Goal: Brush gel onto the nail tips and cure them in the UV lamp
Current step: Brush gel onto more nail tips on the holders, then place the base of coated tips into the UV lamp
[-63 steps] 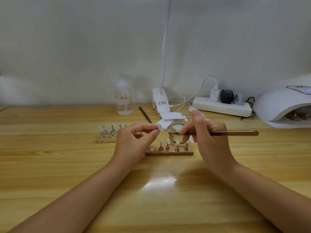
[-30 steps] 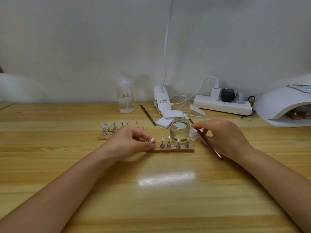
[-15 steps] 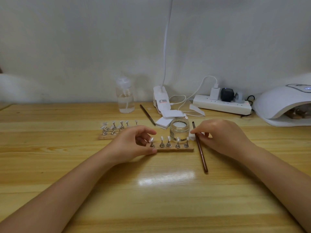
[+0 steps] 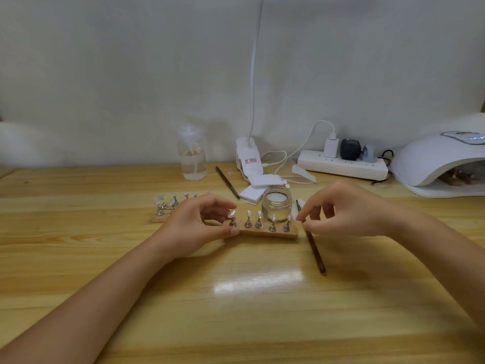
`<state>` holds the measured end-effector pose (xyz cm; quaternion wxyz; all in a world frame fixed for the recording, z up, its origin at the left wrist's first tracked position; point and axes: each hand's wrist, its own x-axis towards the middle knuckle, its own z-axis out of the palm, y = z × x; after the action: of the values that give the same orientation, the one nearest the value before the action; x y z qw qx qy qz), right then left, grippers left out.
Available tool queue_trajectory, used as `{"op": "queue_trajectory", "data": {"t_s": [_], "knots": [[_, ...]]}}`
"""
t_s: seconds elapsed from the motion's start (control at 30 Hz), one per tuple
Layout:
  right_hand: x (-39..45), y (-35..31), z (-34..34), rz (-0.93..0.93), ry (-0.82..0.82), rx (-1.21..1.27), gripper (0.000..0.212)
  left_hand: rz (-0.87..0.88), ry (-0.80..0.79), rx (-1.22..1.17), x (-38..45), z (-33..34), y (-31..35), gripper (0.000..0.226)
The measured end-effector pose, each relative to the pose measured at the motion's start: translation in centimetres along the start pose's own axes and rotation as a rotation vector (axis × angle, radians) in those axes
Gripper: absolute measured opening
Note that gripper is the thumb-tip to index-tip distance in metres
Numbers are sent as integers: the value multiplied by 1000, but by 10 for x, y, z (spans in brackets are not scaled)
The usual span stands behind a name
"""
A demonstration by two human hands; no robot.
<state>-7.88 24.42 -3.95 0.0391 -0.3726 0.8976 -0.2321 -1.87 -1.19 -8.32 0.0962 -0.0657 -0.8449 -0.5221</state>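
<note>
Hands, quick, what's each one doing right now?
Left hand: grips the near stand's left end.
Right hand: fingers curled by its right end; grip unclear.

Plain off-white wall (image 4: 131,74) behind, light pine wooden table (image 4: 78,258) with visible grain and plank seams. Overhead light glare patch (image 4: 258,283) on the varnish, centre-front. Soft, even lighting.

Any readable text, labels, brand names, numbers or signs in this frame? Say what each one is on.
No text can be read.
White label with red and dark print on the white clip-on lamp base: too small and blurred to read.
Lit display on top of the white domed UV lamp: glowing characters cut by the frame edge, unreadable.
White power strip: a red indicator light, no legible marking.
</note>
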Motion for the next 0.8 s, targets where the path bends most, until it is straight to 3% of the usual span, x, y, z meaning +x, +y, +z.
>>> {"op": "queue_trajectory", "data": {"t_s": [0.23, 0.5, 0.8], "knots": [[4, -1, 9, 5, -8, 19, 27, 38, 41, -1, -2, 5, 4, 38], [1, -5, 1, -4, -5, 1, 11, 46, 77, -81, -4, 9, 12, 43], [-12, 7, -38, -17, 139, 73, 10, 335, 252, -67, 2, 34, 52, 34]]}}
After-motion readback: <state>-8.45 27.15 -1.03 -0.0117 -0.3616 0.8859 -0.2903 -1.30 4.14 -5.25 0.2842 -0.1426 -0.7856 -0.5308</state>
